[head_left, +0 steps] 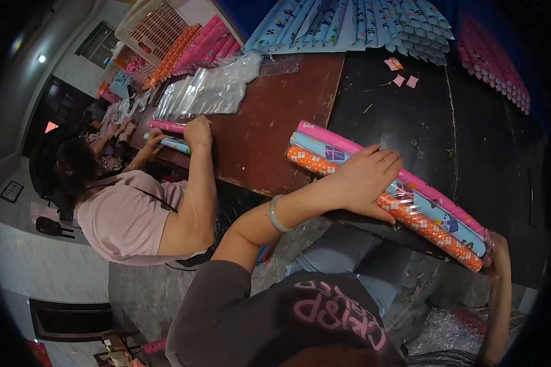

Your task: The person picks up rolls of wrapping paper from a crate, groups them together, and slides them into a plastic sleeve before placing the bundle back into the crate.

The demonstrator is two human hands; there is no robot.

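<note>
A bundle of three patterned rolls, pink, light blue and orange point(431, 227), lies slantwise at the near edge of the black table, in clear film. Across its middle lies my left hand point(368, 178), thumb on the near side and fingers curled over the far side; a bracelet circles that wrist. My right hand point(498, 255) is closed round the gathered film point(490, 244) at the bundle's right end, its fingers partly hidden. Farther up the table are small pink pieces point(398, 80).
Light blue rolls point(355, 24) are stacked at the back, pink rolls point(493, 61) at the back right. Clear bags point(208, 88) lie on the brown table point(275, 122). At left, a co-worker point(134, 214) handles pink and blue rolls; another person's hands show beyond.
</note>
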